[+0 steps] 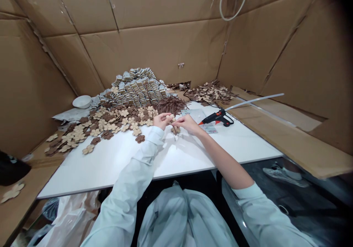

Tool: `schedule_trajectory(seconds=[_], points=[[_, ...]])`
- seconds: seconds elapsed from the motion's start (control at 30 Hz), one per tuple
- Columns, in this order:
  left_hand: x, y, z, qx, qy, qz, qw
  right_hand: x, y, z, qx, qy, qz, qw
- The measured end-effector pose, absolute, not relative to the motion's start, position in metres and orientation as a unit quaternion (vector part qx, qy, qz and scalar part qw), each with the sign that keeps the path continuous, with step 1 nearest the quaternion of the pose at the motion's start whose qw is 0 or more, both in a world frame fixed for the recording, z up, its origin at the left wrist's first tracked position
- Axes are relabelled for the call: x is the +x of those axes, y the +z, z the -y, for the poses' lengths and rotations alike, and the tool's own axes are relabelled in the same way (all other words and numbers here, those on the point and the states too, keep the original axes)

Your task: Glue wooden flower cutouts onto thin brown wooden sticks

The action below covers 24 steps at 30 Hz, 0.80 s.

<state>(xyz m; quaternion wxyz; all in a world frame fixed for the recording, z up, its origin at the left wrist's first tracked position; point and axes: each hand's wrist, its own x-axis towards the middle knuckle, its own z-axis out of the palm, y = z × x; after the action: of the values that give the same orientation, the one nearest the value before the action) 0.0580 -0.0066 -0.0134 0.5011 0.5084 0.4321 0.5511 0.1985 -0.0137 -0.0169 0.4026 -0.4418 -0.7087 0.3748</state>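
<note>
Over the white table, my left hand (162, 120) is closed, its thumb and fingers pinching a small beige flower (171, 118). My right hand (189, 124) meets it from the right in a pinch at the flower's edge; what lies between those fingertips is too small to make out. Just below my fingertips are another flower piece (175, 129) and a short brown strip. To the right of my right hand, a black and orange glue gun (216, 117) rests on the table with a long translucent glue stick (255, 101) in its back.
Loose beige and brown flowers (110, 120) spread over the left side. Behind them rise stacked small wrapped pieces (140, 88) and a heap of brown strips (172, 104). Another pile (211, 92) lies at the back right. A white bowl (82, 101) stands left. Cardboard walls (165, 52) surround the table (110, 169).
</note>
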Motion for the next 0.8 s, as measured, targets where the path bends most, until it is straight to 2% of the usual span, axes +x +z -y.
schedule_trajectory(seconds=[0.53, 0.8], points=[[0.0526, -0.0126, 0.0012, 0.554, 0.551, -0.419, 0.462, 0.2059, -0.0180, 0.0049, -0.469, 0.321, 0.715, 0.407], [0.0525, -0.0181, -0.0034, 0.564, 0.554, -0.404, 0.460, 0.2055, -0.0123, 0.0121, -0.499, 0.292, 0.731, 0.361]])
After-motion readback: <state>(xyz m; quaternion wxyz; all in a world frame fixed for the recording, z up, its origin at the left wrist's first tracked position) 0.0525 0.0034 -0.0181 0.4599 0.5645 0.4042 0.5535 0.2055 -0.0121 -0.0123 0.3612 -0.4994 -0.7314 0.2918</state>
